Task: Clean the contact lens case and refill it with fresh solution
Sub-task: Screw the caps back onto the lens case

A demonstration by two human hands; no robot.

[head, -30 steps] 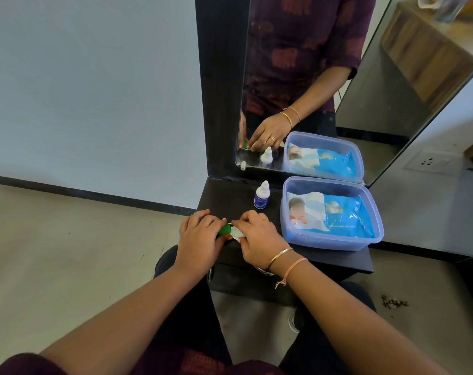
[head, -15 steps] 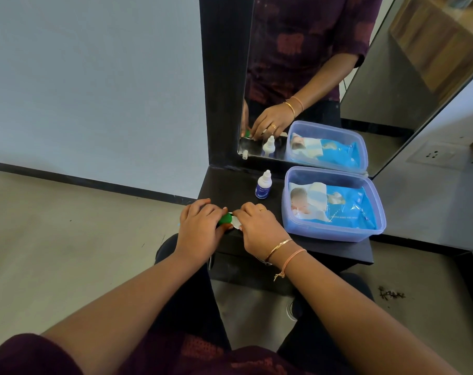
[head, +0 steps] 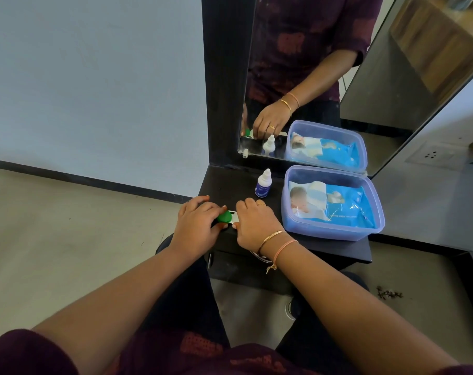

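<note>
Head view: the contact lens case (head: 234, 216) is held on the bench (head: 230, 185), the green cap (head: 224, 217) pinched in the grip of the left hand (head: 196, 228), the white end gripped by the right hand (head: 254, 226).

Black tabletop (head: 230, 185) against a pale wall. Right side: translucent blue tub (head: 330, 234), open-topped, holding a blue baby-wipes pack (head: 338, 204) lying flat. Tall dark-framed mirror (head: 370, 98) standing just behind the tub, doubling tub and pack. Wall socket (head: 433, 155) right of mirror. Dark debris (head: 389, 293) on beige floor (head: 67, 239) below.
</note>
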